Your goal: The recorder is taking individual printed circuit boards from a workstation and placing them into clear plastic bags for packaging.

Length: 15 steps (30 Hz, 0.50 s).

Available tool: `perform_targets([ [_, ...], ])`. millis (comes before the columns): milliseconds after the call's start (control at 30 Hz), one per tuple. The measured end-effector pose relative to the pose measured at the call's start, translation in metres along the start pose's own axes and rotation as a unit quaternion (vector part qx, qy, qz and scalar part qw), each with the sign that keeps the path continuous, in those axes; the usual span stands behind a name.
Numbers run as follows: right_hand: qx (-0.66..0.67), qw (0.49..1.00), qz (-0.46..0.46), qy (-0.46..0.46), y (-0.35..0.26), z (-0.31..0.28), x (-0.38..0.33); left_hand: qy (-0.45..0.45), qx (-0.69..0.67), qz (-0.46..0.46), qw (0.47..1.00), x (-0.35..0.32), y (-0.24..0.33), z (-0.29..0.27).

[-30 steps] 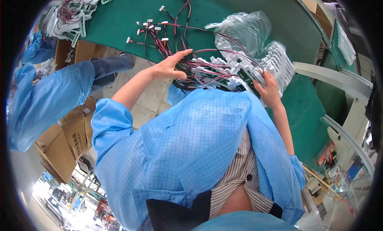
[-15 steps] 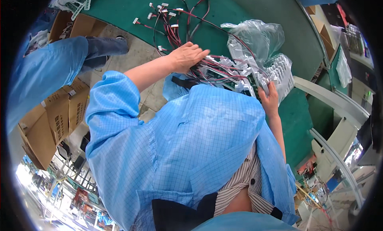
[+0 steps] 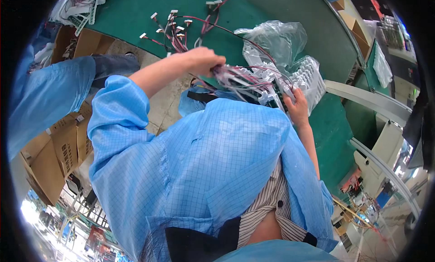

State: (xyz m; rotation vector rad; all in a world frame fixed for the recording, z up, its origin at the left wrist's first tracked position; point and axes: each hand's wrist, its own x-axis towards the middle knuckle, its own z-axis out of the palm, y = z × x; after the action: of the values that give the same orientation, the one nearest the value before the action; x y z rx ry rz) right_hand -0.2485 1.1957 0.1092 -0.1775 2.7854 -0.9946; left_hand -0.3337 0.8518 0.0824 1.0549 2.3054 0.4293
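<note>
My left hand (image 3: 205, 61) is closed round a bundle of thin wire harnesses (image 3: 238, 77), dark red, black and whitish. Small white connectors (image 3: 180, 28) fan out on their ends beyond that hand. The wires stretch rightward, partly blurred, to white plastic clip strips (image 3: 272, 78). At the right end of the strips my right hand (image 3: 298, 109) is closed, thumb and fingers pinching a pale part where the wires end; its exact kind is hidden. A ridged white plastic row (image 3: 309, 76) in clear film lies just beyond that hand.
A crumpled clear plastic bag (image 3: 278, 38) lies on the green table (image 3: 131, 17). More wires and white strips (image 3: 84, 6) sit at the far left. Cardboard boxes (image 3: 59, 149) and a person in a blue coat (image 3: 50, 90) are at left. A pale curved bar (image 3: 367, 99) stands right.
My left hand has shifted slightly left and up, pulling the wire bundle and its connectors along. The right hand stays at the strips' right end. The whole view has shifted a little.
</note>
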Motion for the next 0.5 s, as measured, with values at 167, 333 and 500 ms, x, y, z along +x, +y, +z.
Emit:
perform_targets([
  [167,0.037,0.998,0.042,0.018,-0.004,0.001,0.003,0.154,0.051,0.02,0.987,0.048,-0.03,-0.031],
  [333,-0.012,0.999,0.004,0.052,-0.004,0.005,0.002,0.341,0.176,0.051,0.922,0.096,-0.066,0.008],
  [500,0.002,0.996,0.016,0.082,0.003,0.014,0.001,0.132,0.184,-0.006,0.974,0.106,-0.057,-0.014],
])
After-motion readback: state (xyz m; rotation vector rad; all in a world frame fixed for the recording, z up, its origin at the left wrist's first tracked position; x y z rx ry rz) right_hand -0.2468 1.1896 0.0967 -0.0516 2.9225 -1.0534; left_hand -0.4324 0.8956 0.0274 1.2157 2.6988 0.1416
